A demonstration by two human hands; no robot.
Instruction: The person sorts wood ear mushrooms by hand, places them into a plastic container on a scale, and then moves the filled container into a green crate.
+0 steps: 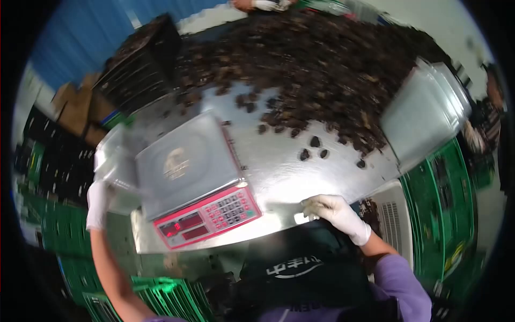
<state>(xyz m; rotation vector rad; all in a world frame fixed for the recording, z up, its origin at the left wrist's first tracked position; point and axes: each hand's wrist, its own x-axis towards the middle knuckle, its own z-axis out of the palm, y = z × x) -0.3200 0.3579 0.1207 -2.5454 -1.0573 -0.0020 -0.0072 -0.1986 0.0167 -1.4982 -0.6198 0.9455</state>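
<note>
My left hand (97, 205), in a white glove, grips the near side of some clear plastic containers (117, 163) left of the scale; motion blurs both. A red-framed digital scale (201, 214) with a bare grey weighing plate (185, 163) sits on the metal table (279, 185). My right hand (335, 214), also gloved, is low over the table's front edge, right of the scale. Its fingers are curled together, and a small white patch (304, 218) shows under them; what it is, I cannot make out.
Dark brown pieces (322, 64) are heaped across the back of the table, with several loose ones nearer. Stacked clear containers (429, 115) stand at the right. Green crates (440, 201) flank the table, and a black crate (142, 67) is at back left. Other people's hands (271, 5) show at the far edge.
</note>
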